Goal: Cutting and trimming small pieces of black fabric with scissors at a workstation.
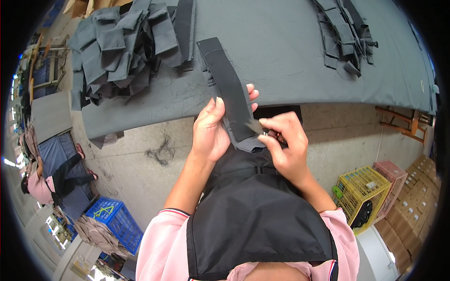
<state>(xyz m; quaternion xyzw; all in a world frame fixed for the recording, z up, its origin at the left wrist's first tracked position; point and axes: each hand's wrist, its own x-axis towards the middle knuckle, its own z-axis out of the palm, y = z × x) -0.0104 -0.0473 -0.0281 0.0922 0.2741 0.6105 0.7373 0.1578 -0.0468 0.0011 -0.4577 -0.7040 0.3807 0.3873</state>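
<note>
My left hand (213,131) grips a long grey fabric piece with a black strip (229,89) on it, thumb on its front and fingers behind. My right hand (286,145) holds small metal snips (262,129) pinched in its fingers, the blade tip touching the strip's lower edge. The strip rises from my hands toward the grey cloth-covered table (290,56). I wear a black apron (253,210) over pink sleeves.
A heap of grey fabric pieces (122,47) lies at the table's left, a smaller pile (344,33) at its right. Thread scraps (161,152) lie on the floor. A blue crate (115,220), yellow crate (363,189) and pink crate (389,175) stand below. A person (47,182) sits at left.
</note>
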